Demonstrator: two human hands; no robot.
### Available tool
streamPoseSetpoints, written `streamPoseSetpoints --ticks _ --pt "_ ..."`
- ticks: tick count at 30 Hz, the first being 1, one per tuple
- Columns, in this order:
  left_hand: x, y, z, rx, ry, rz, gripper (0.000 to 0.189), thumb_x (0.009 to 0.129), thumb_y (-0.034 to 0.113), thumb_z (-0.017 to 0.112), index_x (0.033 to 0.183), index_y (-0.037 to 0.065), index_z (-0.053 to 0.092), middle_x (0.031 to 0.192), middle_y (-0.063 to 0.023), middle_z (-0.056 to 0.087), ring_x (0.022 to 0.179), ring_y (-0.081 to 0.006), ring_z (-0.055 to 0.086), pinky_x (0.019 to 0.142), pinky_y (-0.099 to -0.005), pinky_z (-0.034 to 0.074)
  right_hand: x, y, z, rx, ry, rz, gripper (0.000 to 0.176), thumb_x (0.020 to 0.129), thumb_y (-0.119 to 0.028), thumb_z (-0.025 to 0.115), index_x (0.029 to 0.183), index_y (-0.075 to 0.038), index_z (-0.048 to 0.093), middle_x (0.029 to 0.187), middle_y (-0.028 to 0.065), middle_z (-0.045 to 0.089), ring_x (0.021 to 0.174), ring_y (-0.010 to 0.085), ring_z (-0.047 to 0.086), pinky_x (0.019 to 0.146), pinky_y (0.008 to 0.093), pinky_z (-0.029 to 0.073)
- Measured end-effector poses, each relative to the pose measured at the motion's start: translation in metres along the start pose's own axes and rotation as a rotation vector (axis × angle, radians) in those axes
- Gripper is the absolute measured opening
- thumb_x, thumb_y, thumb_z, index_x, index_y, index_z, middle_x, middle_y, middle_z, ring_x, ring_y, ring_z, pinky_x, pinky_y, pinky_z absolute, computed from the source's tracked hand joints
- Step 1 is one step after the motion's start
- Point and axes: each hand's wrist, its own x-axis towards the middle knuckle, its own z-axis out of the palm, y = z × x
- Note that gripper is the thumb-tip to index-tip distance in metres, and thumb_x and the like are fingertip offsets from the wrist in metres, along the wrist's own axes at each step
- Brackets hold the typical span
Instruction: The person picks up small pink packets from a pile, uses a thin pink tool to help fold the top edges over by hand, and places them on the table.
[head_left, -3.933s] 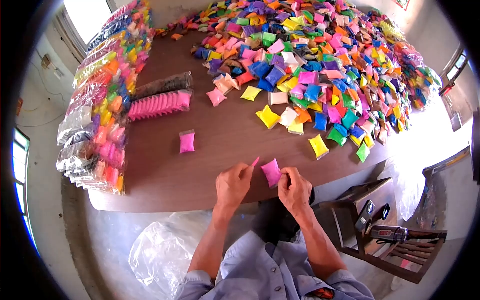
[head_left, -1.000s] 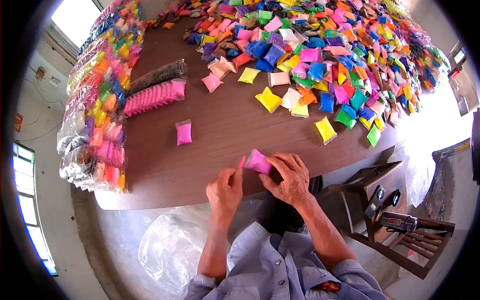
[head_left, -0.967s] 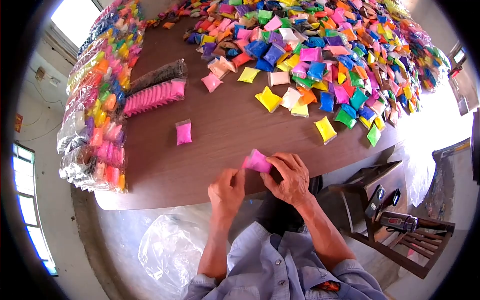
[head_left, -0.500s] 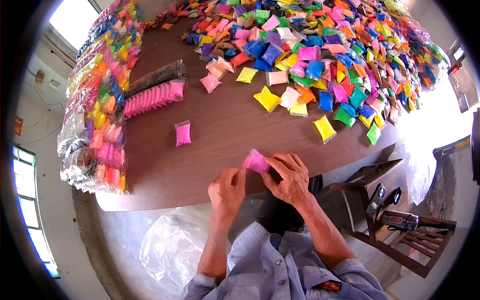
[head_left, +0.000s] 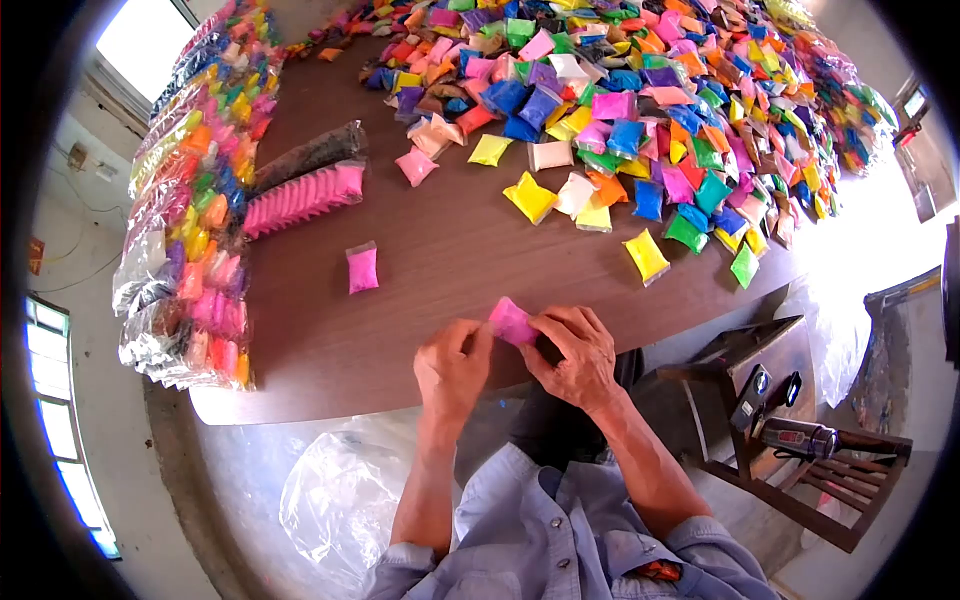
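A small pink packet [head_left: 511, 322] in clear film is between my two hands, just above the table's near edge. My right hand [head_left: 578, 358] pinches its right side between thumb and fingers. At the packet's left edge, my left hand [head_left: 452, 365] is closed with its thumb and forefinger together on the film. Another pink packet [head_left: 363, 268] lies alone on the table to the left. Beyond it is a row of pink packets [head_left: 305, 200] stacked side by side, with a dark row [head_left: 308, 158] behind.
A large heap of colourful packets [head_left: 620, 110] covers the far right of the table [head_left: 430, 270]. Bagged rows of packets [head_left: 200, 240] line the left edge. On my right stands a wooden chair [head_left: 760, 380] with a dark bottle-like item [head_left: 797, 437]. Clear plastic [head_left: 345, 500] lies below.
My left hand has shifted slightly upward at the packet's left edge. The pink packet is still in my right hand, and the view has moved a little.
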Motion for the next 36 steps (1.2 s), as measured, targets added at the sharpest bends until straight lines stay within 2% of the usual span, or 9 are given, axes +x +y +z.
streamPoseSetpoints --ticks 5,8,11,14,19,27,30,32,36 --pt "0.005 0.015 0.009 0.015 -0.048 0.093 0.017 0.093 0.023 0.08 0.087 0.007 0.078 0.076 -0.0147 0.074 0.072 -0.0365 0.074 0.067 -0.0449 0.058 0.002 0.0 0.0 -0.022 0.017 -0.031 0.035 0.076 -0.013 0.09 0.109 -0.009 0.078 0.109 0.0088 0.073 0.099 0.0316 0.072 0.088 0.0408 0.059" --pt "0.019 0.005 0.006 0.089 -0.044 0.129 0.017 0.091 0.017 0.084 0.087 0.003 0.077 0.074 -0.0159 0.073 0.065 -0.0345 0.07 0.063 -0.039 0.056 0.003 0.0 -0.001 0.001 0.001 -0.015 0.035 0.076 -0.013 0.09 0.109 -0.009 0.078 0.109 0.009 0.074 0.099 0.0321 0.072 0.088 0.0409 0.06" --pt "0.029 0.002 -0.001 0.117 -0.096 0.067 0.017 0.091 0.018 0.084 0.087 0.003 0.077 0.075 -0.0163 0.073 0.066 -0.0342 0.072 0.063 -0.041 0.056 0.003 -0.001 0.0 -0.003 0.017 -0.013 0.036 0.076 -0.013 0.09 0.109 -0.009 0.078 0.109 0.0093 0.074 0.098 0.0323 0.072 0.088 0.0409 0.06" --pt "0.03 0.003 -0.003 0.074 -0.069 0.058 0.015 0.091 0.019 0.081 0.085 0.006 0.077 0.075 -0.0158 0.073 0.071 -0.0401 0.072 0.067 -0.046 0.058 0.002 0.0 0.0 -0.011 0.023 -0.023 0.035 0.076 -0.014 0.09 0.109 -0.009 0.078 0.109 0.0092 0.074 0.098 0.0323 0.072 0.087 0.041 0.06" --pt "0.004 0.021 0.003 -0.072 -0.087 0.074 0.016 0.092 0.021 0.082 0.087 0.006 0.078 0.076 -0.0164 0.073 0.072 -0.0385 0.073 0.066 -0.0435 0.058 0.003 -0.001 -0.001 -0.015 0.0 -0.006 0.035 0.076 -0.014 0.09 0.11 -0.011 0.079 0.108 0.0083 0.074 0.098 0.0321 0.072 0.085 0.0411 0.06" --pt "0.006 -0.01 -0.005 0.056 -0.024 -0.019 0.015 0.093 0.019 0.082 0.09 0.005 0.077 0.076 -0.0167 0.072 0.068 -0.0366 0.072 0.064 -0.0425 0.057 0.006 -0.002 -0.002 -0.018 -0.019 -0.052 0.037 0.077 -0.015 0.09 0.112 -0.012 0.08 0.102 0.0057 0.071 0.091 0.0311 0.069 0.081 0.0412 0.058" --pt "-0.002 -0.002 -0.007 -0.043 -0.005 -0.002 0.015 0.093 0.017 0.083 0.087 0.005 0.076 0.074 -0.0162 0.071 0.065 -0.0363 0.071 0.062 -0.0426 0.056 0.005 -0.003 -0.002 -0.009 -0.017 -0.042 0.036 0.078 -0.013 0.088 0.113 -0.012 0.08 0.1 0.0058 0.071 0.089 0.0312 0.068 0.079 0.0413 0.058" --pt "-0.013 0.004 -0.003 -0.125 -0.034 0.049 0.012 0.095 0.011 0.082 0.093 0.0 0.075 0.079 -0.0184 0.073 0.064 -0.0272 0.071 0.061 -0.0358 0.055 0.004 -0.002 -0.002 0.009 -0.004 -0.042 0.034 0.08 -0.012 0.087 0.114 -0.011 0.08 0.1 0.006 0.07 0.089 0.0313 0.068 0.079 0.0413 0.058" --pt "-0.019 0.001 0.003 -0.004 -0.02 0.108 0.01 0.095 0.01 0.081 0.092 0.001 0.076 0.077 -0.0184 0.073 0.066 -0.0293 0.074 0.062 -0.0362 0.055 0.004 -0.002 -0.001 -0.027 -0.008 -0.037 0.031 0.083 -0.01 0.085 0.113 -0.011 0.078 0.1 0.0056 0.072 0.091 0.028 0.069 0.082 0.0394 0.058"
